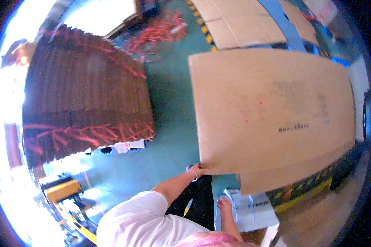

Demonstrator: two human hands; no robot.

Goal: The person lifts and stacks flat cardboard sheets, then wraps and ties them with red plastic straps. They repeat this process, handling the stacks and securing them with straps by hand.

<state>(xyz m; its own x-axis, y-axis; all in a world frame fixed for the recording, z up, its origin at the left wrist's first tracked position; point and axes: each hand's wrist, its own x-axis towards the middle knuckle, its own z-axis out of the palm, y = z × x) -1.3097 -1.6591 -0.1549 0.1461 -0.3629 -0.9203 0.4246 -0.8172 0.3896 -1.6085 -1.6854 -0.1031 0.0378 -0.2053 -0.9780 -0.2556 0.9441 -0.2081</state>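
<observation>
A green floor (171,76) runs through the middle of the scene. The biggest thing on the right is a flattened brown cardboard carton (276,111), its broad printed face upward; a further flap or layer shows along its near edge, toward the right. Across from it on the left, well apart, rises a large stack of brown cardboard (90,90), its layers edge-on, with red ties along its far and near parts. Farther off on the right, more flat cardboard sheets (239,24) lie beside a blue strip. On the near side, a white box (253,212) with pale bands stands below the carton's near edge. On the far floor, between the stack and the far sheets, is a tangled heap of red strapping (160,35). A yellow-and-black machine (64,191) stands near left. Black-and-yellow striped edging (305,191) shows under the carton's near right side.

The left hand (198,168) grasps the carton at its near left corner, with a pale bracelet (195,175) around the wrist. The right hand (224,205) is over the left part of the white box; whether it grips anything, I cannot tell.
</observation>
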